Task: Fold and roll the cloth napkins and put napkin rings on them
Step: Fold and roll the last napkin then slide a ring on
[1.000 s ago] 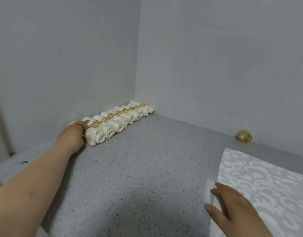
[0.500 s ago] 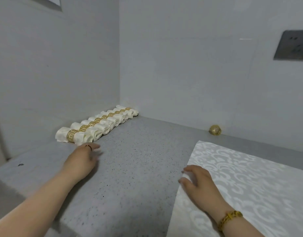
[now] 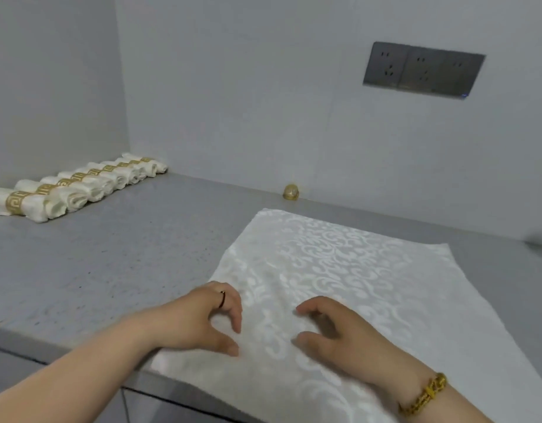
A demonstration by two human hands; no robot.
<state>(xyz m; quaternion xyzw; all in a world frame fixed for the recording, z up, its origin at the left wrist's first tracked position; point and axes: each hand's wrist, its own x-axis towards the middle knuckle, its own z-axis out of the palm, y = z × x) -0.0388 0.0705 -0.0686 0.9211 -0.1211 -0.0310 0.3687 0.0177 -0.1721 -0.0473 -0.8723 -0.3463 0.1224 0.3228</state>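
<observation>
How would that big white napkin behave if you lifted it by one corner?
Probably floppy: the napkin lies flat and seems to droop over the counter edge nearest the person. It is likely light, since it looks thin. Its sheen hints that it could slide on the smooth top.

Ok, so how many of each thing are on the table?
Rolled napkins with gold rings: about 8 (the far ones blur together)
Flat napkin: 1
Loose gold ring: 1
Total: about 10
</observation>
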